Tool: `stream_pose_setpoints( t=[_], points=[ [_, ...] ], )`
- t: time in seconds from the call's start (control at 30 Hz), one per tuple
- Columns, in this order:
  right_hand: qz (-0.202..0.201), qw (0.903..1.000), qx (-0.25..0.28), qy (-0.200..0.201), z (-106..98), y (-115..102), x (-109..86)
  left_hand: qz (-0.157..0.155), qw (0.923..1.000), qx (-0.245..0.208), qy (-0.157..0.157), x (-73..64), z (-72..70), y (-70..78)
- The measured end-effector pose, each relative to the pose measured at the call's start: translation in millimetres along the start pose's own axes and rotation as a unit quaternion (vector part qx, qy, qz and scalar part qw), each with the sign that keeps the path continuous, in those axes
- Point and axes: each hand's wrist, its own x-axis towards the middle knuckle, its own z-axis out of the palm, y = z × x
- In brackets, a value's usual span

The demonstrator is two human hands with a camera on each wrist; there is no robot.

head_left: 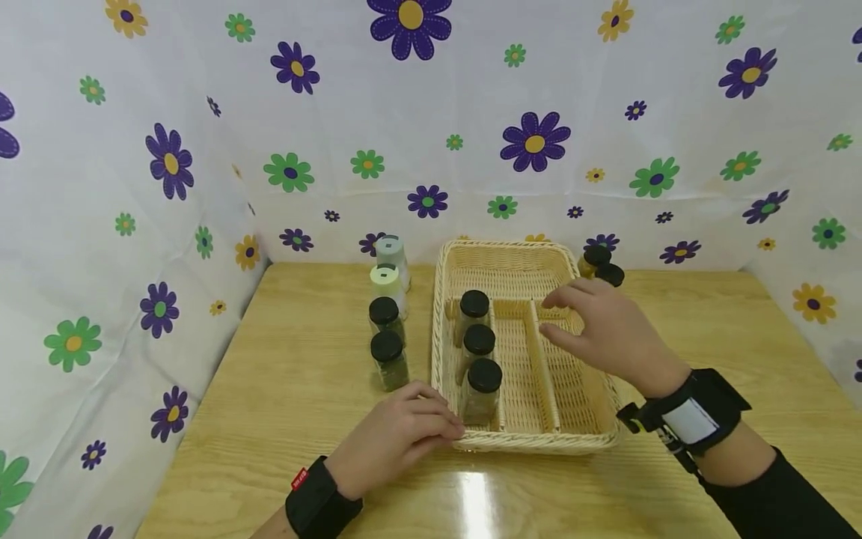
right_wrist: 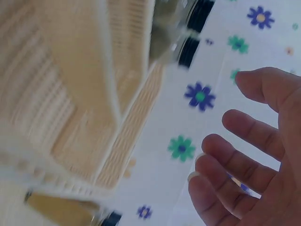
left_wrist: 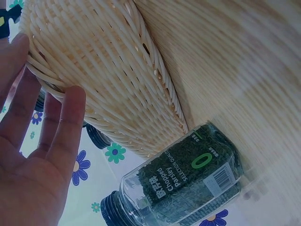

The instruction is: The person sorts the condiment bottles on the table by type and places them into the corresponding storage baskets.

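at left, across the back and at right, a white cloth (head_left: 337, 90) printed with purple, green and orange flowers, softly creased in places. below it, a pale wood-grained desk (head_left: 296, 329), with a bright patch of glare just in front of a woven basket (head_left: 532, 443), upright around the middle.

at the left, a bare left hand (head_left: 400, 430) extended from the lower edge, with a black wristband (head_left: 322, 500) bearing a small red tag; fingers bent at the rim of the basket's near left corner, gripping it. at the right, a right hand (head_left: 616, 329) angled in from the lower right, fingertips over the right long compartment, loosely spread, thumb and forefinger apart, nothing between them; behind it, a black strap (head_left: 717, 412) with a white panel, then a black sleeve (head_left: 788, 498).

by count, left of the basket: four containers in a row from near to far, namely two black-lidded jars (head_left: 390, 364), the nearest labelled chopped parsley, then one yellow-capped container (head_left: 386, 283) and one pale blue-green-capped container (head_left: 390, 251). in the basket: one wide compartment at the far end, three long ones nearer, with three clear jars (head_left: 481, 389) under black lids, upright in the left long one. outside, near the far right corner: two more jars (head_left: 595, 260) with black lids, partly hidden.
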Motion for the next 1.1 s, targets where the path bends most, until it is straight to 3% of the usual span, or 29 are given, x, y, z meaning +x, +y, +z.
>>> stream_pose_setpoints(
  t=[0.27, 0.53, 0.8, 1.1],
  points=[
    [0.07, 0.9972, -0.014, -0.023, 0, 57, -8.3, -0.007, 0.9999, -0.007, -0.006, -3.3, 2.6, 2.0],
    [0.121, 0.9909, -0.022, -0.055, 2, 89, -5.7, -0.008, 0.9999, -0.006, 0.001, -2.8, 1.7, 1.3],
    [0.158, 0.9836, -0.021, -0.085, 4, 100, -0.6, -0.001, 1.0, -0.006, 0.003, -1.9, 1.6, 0.9],
    [0.164, 0.9808, -0.031, -0.101, 8, 98, 7.4, -0.01, 0.9999, -0.008, 0.002, -3.0, 1.0, -0.4]
  ],
)
